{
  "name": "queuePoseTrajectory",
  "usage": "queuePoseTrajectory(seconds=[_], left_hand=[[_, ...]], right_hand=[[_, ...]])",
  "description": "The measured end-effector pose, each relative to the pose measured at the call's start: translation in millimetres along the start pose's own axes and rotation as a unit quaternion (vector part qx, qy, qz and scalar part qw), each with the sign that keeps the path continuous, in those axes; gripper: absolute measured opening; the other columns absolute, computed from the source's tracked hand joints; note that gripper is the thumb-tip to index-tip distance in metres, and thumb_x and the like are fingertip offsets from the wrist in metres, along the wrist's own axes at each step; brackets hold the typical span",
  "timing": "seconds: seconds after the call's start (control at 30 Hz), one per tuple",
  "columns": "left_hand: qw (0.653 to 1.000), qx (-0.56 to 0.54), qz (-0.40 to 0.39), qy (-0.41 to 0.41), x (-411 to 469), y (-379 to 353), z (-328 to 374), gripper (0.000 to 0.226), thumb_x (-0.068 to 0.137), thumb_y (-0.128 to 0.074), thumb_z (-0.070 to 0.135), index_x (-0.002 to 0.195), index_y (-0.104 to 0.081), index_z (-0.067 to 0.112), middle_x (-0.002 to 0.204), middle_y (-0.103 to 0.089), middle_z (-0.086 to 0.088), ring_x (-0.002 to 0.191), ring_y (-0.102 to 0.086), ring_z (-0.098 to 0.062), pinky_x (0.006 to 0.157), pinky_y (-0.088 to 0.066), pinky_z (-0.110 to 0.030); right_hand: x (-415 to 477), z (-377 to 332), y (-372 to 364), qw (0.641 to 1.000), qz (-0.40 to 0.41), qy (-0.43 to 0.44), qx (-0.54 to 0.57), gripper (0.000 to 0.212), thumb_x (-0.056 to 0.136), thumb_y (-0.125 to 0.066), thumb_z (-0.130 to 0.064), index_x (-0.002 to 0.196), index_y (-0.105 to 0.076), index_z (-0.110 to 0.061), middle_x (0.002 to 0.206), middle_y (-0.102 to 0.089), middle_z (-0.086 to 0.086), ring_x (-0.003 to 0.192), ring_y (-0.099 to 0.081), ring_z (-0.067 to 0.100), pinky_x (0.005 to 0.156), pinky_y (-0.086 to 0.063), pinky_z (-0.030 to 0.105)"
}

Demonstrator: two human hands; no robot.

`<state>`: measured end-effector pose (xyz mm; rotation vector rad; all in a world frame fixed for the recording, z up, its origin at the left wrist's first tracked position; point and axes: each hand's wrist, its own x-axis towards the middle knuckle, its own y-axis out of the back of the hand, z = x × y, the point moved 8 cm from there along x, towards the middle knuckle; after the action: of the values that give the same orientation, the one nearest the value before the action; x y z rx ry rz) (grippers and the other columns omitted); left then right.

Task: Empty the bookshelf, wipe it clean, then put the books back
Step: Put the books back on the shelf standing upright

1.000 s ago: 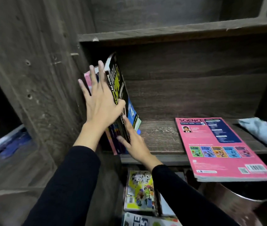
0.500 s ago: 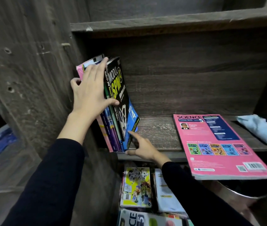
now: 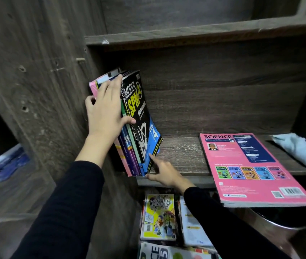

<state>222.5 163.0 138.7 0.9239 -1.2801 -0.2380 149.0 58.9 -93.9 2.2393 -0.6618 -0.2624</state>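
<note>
We are listing the dark wooden bookshelf [image 3: 204, 32] as partly restocked. A bundle of books [image 3: 129, 152] is standing at the left end of the shelf board [image 3: 182, 156], spines facing us and tops leaning left toward the side panel [image 3: 42, 94]. The rightmost, a black and blue Modul SPM book [image 3: 141, 113], is tilting with the rest, its lower corner splaying out over the board. Our left hand [image 3: 105, 111] is lying flat across the spines high up, fingers nearly straight, thumb spread rightward onto the black book, pressing rather than pinching. Our right hand [image 3: 165, 174] is resting at the near edge of the board just right of the bundle. Its index finger is stretching out to touch the black book's lower edge and its thumb is lying along the shelf front; we cannot tell how its other fingers are lying. A pink Science book [image 3: 251, 171] is lying flat, back cover up, well right of the bundle, its near end overhanging the board's front edge. A pale blue cloth [image 3: 297, 150] is lying crumpled at the right end, near the pink book. Below the board, more books [image 3: 157, 217] are lying flat, covers up, and a rounded metal container [image 3: 271, 223] is sitting under the overhanging pink book.
</note>
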Motion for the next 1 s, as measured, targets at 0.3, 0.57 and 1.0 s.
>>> queuePoseTrajectory(seconds=[0.3,0.57,1.0], left_hand=[[0.996,-0.002,0.066,0.055,-56.4,-12.2,27.8,0.081,0.091,-0.05,0.037,0.15,-0.003,0.008,0.159,-0.006,-0.01,0.146,-0.003,-0.028,0.11,-0.002,-0.057],[0.97,-0.169,0.0,0.174,-108.9,-77.2,121.3,0.041,0.079,-0.054,0.03,0.117,-0.062,0.015,0.129,-0.056,-0.007,0.121,-0.05,-0.031,0.094,-0.04,-0.051],[0.806,-0.337,-0.439,0.211,-182.7,-194.2,222.0,0.055,0.093,-0.044,0.054,0.092,-0.06,0.002,0.101,-0.066,-0.02,0.095,-0.062,-0.035,0.068,-0.041,-0.03]], right_hand=[[-24.2,8.8,64.2,0.99,0.085,0.041,-0.107,0.059,0.092,-0.059,-0.031,0.145,-0.036,-0.02,0.145,-0.044,0.005,0.128,-0.046,0.021,0.107,-0.038,0.035],[-89.3,79.9,174.9,0.918,0.184,-0.05,-0.348,0.039,0.096,-0.049,-0.035,0.127,-0.054,-0.013,0.129,-0.053,0.009,0.119,-0.049,0.028,0.094,-0.04,0.035],[-205.0,199.9,209.1,0.872,0.198,-0.395,-0.209,0.081,0.086,-0.049,-0.064,0.136,-0.034,-0.003,0.141,-0.036,0.02,0.132,-0.035,0.036,0.104,-0.034,0.042]])
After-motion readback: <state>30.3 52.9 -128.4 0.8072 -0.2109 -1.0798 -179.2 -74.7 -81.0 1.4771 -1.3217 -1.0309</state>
